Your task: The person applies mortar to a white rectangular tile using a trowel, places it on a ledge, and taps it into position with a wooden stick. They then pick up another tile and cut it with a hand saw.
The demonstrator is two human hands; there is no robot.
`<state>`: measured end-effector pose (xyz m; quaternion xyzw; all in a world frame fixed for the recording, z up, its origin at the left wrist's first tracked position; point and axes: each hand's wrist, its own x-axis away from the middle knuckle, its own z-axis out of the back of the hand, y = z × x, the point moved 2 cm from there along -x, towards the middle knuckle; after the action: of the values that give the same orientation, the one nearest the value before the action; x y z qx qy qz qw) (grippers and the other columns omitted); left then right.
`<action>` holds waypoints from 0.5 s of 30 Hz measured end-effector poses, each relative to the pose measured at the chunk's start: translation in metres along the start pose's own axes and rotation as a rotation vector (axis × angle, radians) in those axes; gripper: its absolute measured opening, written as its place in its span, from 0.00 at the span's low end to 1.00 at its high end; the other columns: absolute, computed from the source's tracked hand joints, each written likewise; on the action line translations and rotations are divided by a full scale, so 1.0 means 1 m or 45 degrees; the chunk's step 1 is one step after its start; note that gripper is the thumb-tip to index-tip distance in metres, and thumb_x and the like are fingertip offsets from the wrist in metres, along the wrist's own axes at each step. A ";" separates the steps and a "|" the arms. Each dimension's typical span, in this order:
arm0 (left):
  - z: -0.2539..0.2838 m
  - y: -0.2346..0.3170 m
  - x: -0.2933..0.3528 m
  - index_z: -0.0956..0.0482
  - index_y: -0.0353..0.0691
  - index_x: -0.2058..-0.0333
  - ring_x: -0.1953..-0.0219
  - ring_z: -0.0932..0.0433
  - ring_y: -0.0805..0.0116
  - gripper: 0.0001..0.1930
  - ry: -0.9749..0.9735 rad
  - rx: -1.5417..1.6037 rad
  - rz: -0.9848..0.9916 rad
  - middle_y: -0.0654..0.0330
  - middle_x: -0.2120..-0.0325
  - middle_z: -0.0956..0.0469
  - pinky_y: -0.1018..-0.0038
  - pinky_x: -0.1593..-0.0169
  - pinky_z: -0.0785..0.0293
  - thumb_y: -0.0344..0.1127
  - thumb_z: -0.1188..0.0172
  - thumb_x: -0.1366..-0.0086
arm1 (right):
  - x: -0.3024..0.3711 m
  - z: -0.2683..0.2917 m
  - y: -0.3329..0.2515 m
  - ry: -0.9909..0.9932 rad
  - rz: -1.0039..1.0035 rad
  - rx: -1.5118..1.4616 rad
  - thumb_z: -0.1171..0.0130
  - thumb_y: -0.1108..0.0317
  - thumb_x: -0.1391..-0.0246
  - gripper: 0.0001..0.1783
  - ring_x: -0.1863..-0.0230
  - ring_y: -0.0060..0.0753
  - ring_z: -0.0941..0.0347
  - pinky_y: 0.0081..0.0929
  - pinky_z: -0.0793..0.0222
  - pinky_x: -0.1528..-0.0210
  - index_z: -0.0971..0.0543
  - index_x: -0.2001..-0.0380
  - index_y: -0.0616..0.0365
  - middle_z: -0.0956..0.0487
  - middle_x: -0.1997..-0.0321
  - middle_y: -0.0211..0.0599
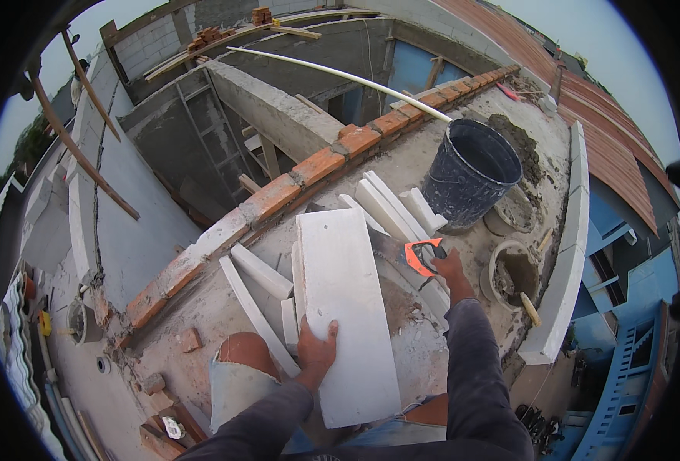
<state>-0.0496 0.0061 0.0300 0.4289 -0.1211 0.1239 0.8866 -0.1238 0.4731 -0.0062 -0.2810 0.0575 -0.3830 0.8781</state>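
Note:
A long white lightweight concrete block (348,284) lies lengthwise in front of me, its near end over my legs. My left hand (317,352) grips its left edge, thumb on the broad face and fingers toward the side. In my right hand (451,270) is a handsaw (419,257) with an orange and black handle. Its blade points left to the block's right edge; the block may hide the tip. Thin white block strips (390,203) lie beyond the saw, and more cut pieces (262,271) lie left of the block.
A black bucket (471,173) stands beyond my right hand, near wet mortar (515,142). A mortar tub (511,276) with wooden-handled tools sits at right. A brick course (313,167) borders a deep opening at left. White blocks (567,269) line the right edge, above a drop.

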 end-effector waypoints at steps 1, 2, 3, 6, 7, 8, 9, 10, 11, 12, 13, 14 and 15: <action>0.001 0.001 0.000 0.39 0.38 0.28 0.38 0.24 0.41 0.47 -0.004 0.005 0.001 0.40 0.40 0.24 0.54 0.36 0.27 0.58 0.30 0.35 | 0.002 -0.002 -0.005 -0.099 -0.045 -0.002 0.29 0.58 0.55 0.42 0.39 0.63 0.22 0.47 0.27 0.37 0.27 0.38 0.70 0.20 0.39 0.63; 0.001 0.001 -0.001 0.39 0.37 0.28 0.38 0.24 0.41 0.47 -0.029 -0.001 -0.003 0.40 0.40 0.24 0.54 0.36 0.27 0.58 0.30 0.35 | 0.008 0.000 -0.015 -0.065 0.036 -0.018 0.29 0.58 0.55 0.39 0.42 0.62 0.20 0.48 0.26 0.40 0.24 0.41 0.68 0.18 0.42 0.61; 0.001 0.000 -0.002 0.39 0.37 0.28 0.38 0.24 0.41 0.47 -0.025 0.031 0.016 0.40 0.40 0.24 0.53 0.36 0.27 0.58 0.30 0.35 | 0.015 0.002 -0.025 -0.103 0.047 -0.028 0.29 0.59 0.56 0.36 0.45 0.61 0.18 0.50 0.25 0.43 0.22 0.43 0.66 0.16 0.46 0.60; -0.002 -0.005 -0.004 0.40 0.36 0.28 0.37 0.25 0.40 0.48 -0.058 0.071 0.045 0.39 0.40 0.25 0.53 0.36 0.28 0.58 0.29 0.36 | 0.044 0.023 -0.050 -0.002 0.086 -0.030 0.29 0.62 0.57 0.27 0.54 0.55 0.15 0.50 0.23 0.50 0.16 0.53 0.63 0.13 0.56 0.54; -0.003 -0.008 -0.004 0.40 0.36 0.28 0.37 0.26 0.40 0.48 -0.051 0.078 0.047 0.39 0.39 0.26 0.53 0.36 0.28 0.58 0.29 0.36 | 0.053 0.034 -0.054 0.100 0.066 -0.009 0.29 0.63 0.57 0.23 0.58 0.53 0.15 0.50 0.23 0.52 0.15 0.56 0.62 0.13 0.59 0.52; -0.005 -0.009 -0.005 0.40 0.35 0.28 0.36 0.26 0.40 0.48 -0.057 0.066 0.035 0.39 0.39 0.26 0.53 0.35 0.28 0.58 0.30 0.36 | 0.061 0.046 -0.054 0.053 0.022 -0.089 0.30 0.65 0.57 0.22 0.60 0.50 0.15 0.48 0.23 0.53 0.15 0.57 0.63 0.13 0.62 0.50; -0.005 -0.011 -0.005 0.41 0.35 0.27 0.36 0.26 0.40 0.48 -0.045 0.129 0.013 0.39 0.38 0.27 0.53 0.35 0.28 0.58 0.30 0.36 | 0.070 0.059 -0.052 0.035 -0.060 -0.154 0.30 0.66 0.57 0.21 0.62 0.47 0.16 0.45 0.23 0.54 0.16 0.58 0.64 0.14 0.64 0.47; -0.005 -0.011 -0.005 0.41 0.35 0.27 0.35 0.27 0.40 0.49 -0.043 0.158 -0.016 0.39 0.37 0.28 0.53 0.35 0.29 0.59 0.30 0.36 | 0.080 0.072 -0.049 -0.058 -0.132 -0.242 0.31 0.68 0.57 0.19 0.64 0.44 0.17 0.43 0.23 0.56 0.16 0.60 0.65 0.15 0.67 0.45; -0.005 -0.012 -0.005 0.41 0.35 0.27 0.35 0.28 0.40 0.49 -0.057 0.145 -0.016 0.39 0.36 0.28 0.53 0.34 0.29 0.59 0.30 0.35 | 0.092 0.089 -0.045 -0.011 -0.184 -0.251 0.32 0.69 0.58 0.18 0.66 0.41 0.18 0.41 0.24 0.57 0.16 0.61 0.66 0.16 0.68 0.42; -0.003 -0.013 -0.004 0.42 0.35 0.27 0.34 0.28 0.40 0.49 -0.059 0.166 -0.013 0.39 0.36 0.29 0.53 0.34 0.29 0.59 0.30 0.35 | 0.108 0.107 -0.041 -0.032 -0.223 -0.284 0.32 0.70 0.58 0.18 0.67 0.38 0.20 0.39 0.25 0.59 0.17 0.62 0.67 0.17 0.70 0.39; -0.002 -0.011 -0.005 0.42 0.36 0.27 0.34 0.29 0.40 0.49 -0.076 0.153 0.008 0.39 0.35 0.30 0.53 0.34 0.30 0.59 0.30 0.35 | 0.127 0.126 -0.039 -0.016 -0.264 -0.299 0.32 0.71 0.58 0.17 0.69 0.35 0.21 0.37 0.25 0.60 0.17 0.63 0.67 0.18 0.71 0.36; -0.001 -0.011 -0.004 0.42 0.36 0.26 0.33 0.29 0.40 0.49 -0.101 0.130 0.016 0.39 0.34 0.31 0.53 0.33 0.30 0.58 0.31 0.35 | 0.152 0.144 -0.038 0.048 -0.183 -0.349 0.32 0.71 0.57 0.15 0.70 0.31 0.23 0.34 0.27 0.63 0.17 0.64 0.66 0.20 0.72 0.34; 0.000 -0.010 -0.004 0.42 0.36 0.26 0.33 0.30 0.40 0.49 -0.117 0.140 0.046 0.39 0.33 0.32 0.53 0.33 0.30 0.58 0.31 0.35 | 0.182 0.163 -0.039 0.162 -0.189 -0.320 0.33 0.71 0.57 0.14 0.71 0.27 0.24 0.31 0.29 0.65 0.17 0.65 0.66 0.21 0.74 0.32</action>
<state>-0.0500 -0.0008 0.0216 0.4800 -0.1626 0.1264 0.8527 0.0303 0.3965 0.1713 -0.3674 0.1397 -0.4538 0.7997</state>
